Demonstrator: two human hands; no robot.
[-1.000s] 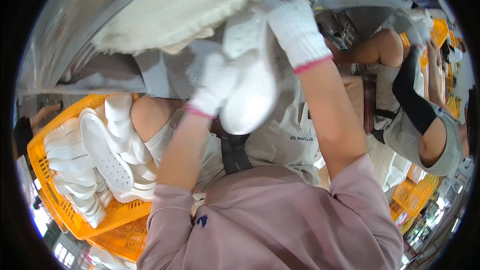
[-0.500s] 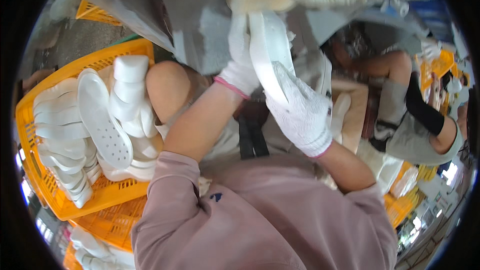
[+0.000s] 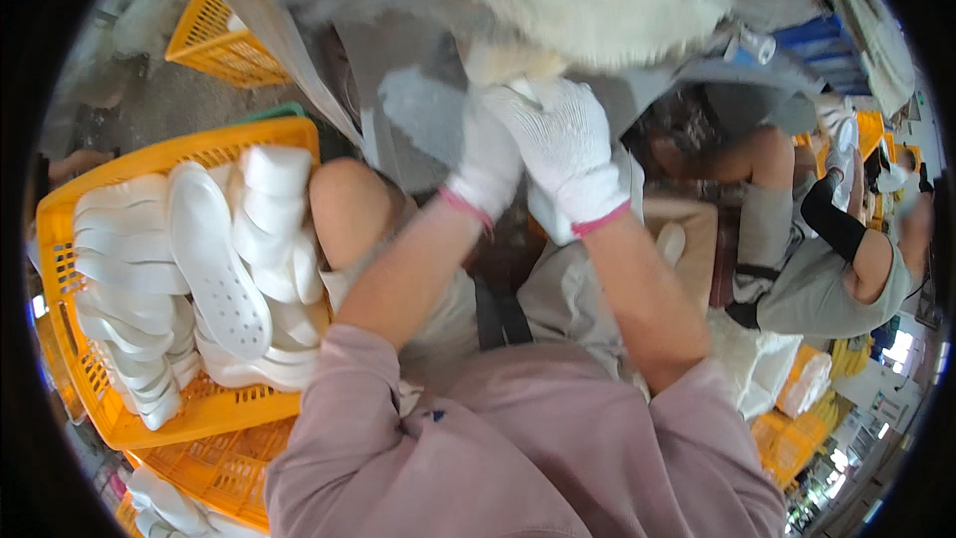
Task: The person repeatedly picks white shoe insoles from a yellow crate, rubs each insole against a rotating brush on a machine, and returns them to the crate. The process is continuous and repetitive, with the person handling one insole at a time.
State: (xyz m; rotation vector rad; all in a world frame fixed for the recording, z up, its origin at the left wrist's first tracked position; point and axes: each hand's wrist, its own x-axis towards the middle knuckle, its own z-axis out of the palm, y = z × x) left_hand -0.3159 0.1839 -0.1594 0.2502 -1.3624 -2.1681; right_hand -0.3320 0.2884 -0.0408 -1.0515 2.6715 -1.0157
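Observation:
My left hand (image 3: 488, 151) and my right hand (image 3: 568, 139), both in white knit gloves with pink cuffs, are together in front of a grey machine. They grip a white shoe sole (image 3: 525, 90), mostly hidden behind the gloves; a small part shows between them. Its far end is up against a beige, blurred pad (image 3: 513, 64), though exact contact cannot be made out. Above spreads a cream, fuzzy, dust-like surface (image 3: 607, 15). Under my right wrist a white smooth piece (image 3: 546, 211) shows in part.
At my left stands an orange crate (image 3: 214, 425) stacked with white soles (image 3: 221, 259), one with holes on top. Another orange crate (image 3: 234, 48) is at the far left. A co-worker's bent leg (image 3: 851, 229) is on the right, past a beige board (image 3: 687, 239).
Both hands have drawn together and the right hand has moved up over the sole, covering most of it. The view has shifted slightly.

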